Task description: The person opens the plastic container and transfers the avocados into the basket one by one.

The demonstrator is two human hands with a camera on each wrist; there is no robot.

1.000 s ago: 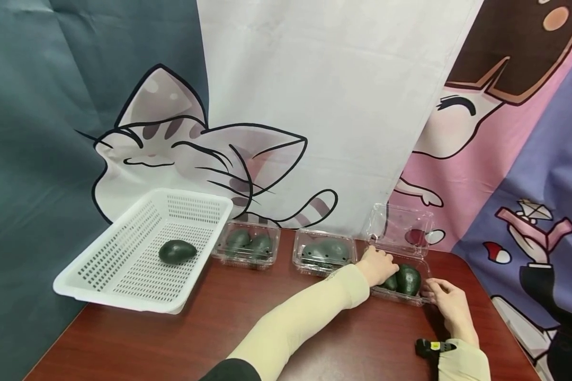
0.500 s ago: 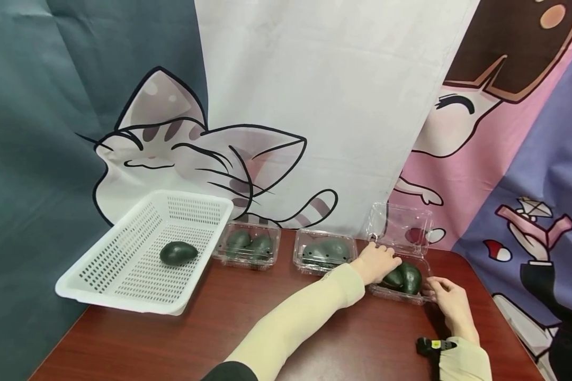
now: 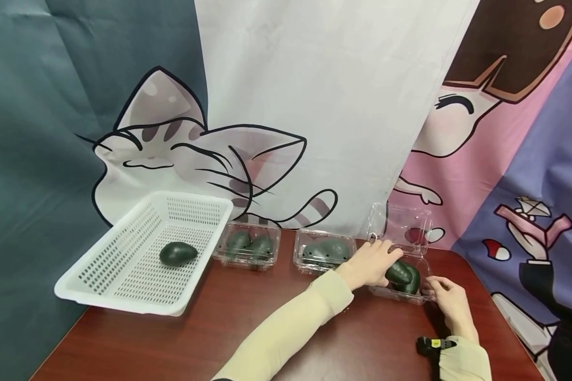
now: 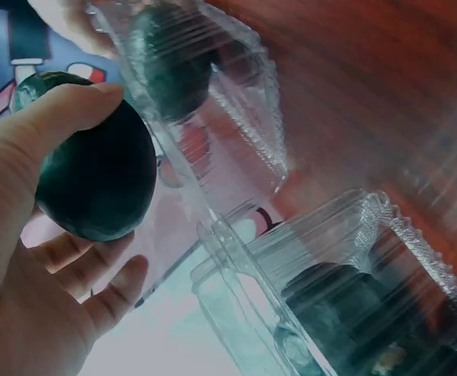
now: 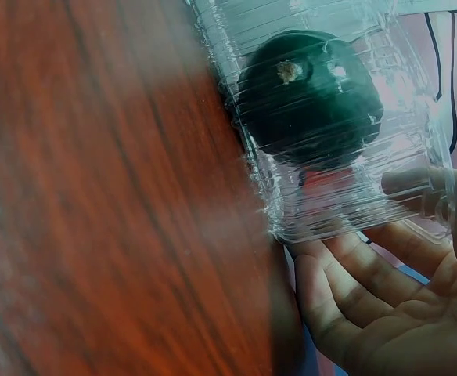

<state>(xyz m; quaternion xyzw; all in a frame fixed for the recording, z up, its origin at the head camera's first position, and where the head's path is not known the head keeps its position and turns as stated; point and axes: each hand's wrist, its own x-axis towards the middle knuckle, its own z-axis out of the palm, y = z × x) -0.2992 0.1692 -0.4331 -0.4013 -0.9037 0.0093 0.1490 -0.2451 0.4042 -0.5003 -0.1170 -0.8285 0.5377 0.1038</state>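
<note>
My left hand (image 3: 373,263) grips a dark green avocado (image 4: 99,168), with the thumb on top and fingers beneath in the left wrist view. The held avocado is raised over a clear plastic clamshell box (image 3: 398,295), whose lid (image 3: 402,225) stands up at the back. Another avocado (image 3: 413,280) lies inside the box, partly hidden behind the held one; the right wrist view shows this avocado (image 5: 311,98) through the box wall. At the box's right side my right hand (image 3: 450,304) pinches the edge between thumb and fingers.
Two closed clamshell boxes, a middle one (image 3: 325,253) and a left one (image 3: 248,246), hold avocados along the back of the wooden table (image 3: 343,338). A white perforated basket (image 3: 119,301) on the left holds one avocado (image 3: 178,254). A printed cloth (image 3: 343,106) hangs behind.
My left hand has drawn back a little to the left and lifted, and the avocado in it has risen and tilted over the other one. My right hand stays at the box edge.
</note>
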